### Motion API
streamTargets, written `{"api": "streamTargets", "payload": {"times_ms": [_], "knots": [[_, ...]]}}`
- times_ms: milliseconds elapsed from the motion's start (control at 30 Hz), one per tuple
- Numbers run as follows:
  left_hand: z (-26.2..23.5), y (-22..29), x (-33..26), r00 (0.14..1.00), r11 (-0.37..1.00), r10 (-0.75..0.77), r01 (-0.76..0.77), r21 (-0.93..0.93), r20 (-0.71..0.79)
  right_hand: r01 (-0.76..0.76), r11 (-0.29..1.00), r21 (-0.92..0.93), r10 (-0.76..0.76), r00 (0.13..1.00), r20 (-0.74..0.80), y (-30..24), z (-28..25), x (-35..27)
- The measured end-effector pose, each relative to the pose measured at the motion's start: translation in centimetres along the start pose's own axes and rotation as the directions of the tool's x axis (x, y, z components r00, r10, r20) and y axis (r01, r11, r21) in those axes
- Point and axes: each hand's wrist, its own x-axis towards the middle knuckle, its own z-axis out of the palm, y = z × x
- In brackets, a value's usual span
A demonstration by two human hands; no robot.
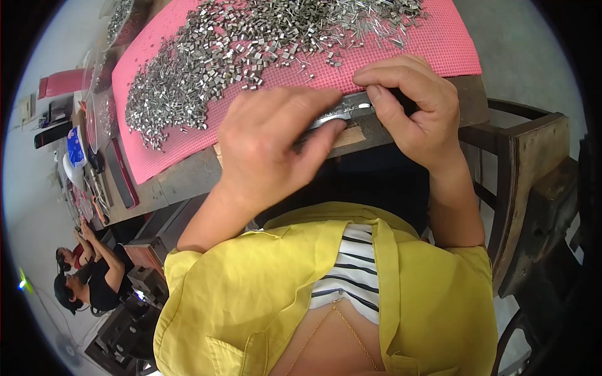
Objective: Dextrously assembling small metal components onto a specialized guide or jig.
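The left hand (269,147) and the right hand (411,103) are both at the near edge of the counter (188,178). Between them they hold a thin metal strip (342,113) that lies along that edge. The left hand is curled, with its thumb pressed on the left end of the strip. The right hand is closed on the right end, fingers bent over the top and thumb on the strip.

A pink mat (439,44) covers most of the counter top. A big pile of small shiny metal pieces (238,50) is spread over the mat, from its far edge down to its left side. The strip sits just below the near edge of the mat.

A dark wooden chair (533,169) stands past the right end of the counter. Two other people (88,269) sit low down past the left end, well apart from the hands.
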Motion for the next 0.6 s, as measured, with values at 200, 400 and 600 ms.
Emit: {"api": "streamTargets", "payload": {"times_ms": [200,400,600], "knots": [[-0.7,-4.7,2.0,0.985,0.965,0.141,-0.115,0.234,-0.095,-0.04,0.998,-0.045,0.042,0.997,0.061,-0.7,-0.1,0.4],[-0.2,-5.4,2.9,0.982,0.958,0.183,-0.189,0.216,0.047,0.027,0.991,-0.133,-0.008,0.99,0.141,-1.2,0.2,1.9],[-0.8,-5.8,2.3,0.992,0.97,0.126,-0.123,0.211,0.003,0.222,0.944,-0.246,-0.148,0.947,0.286,-1.4,0.6,3.7]]}}
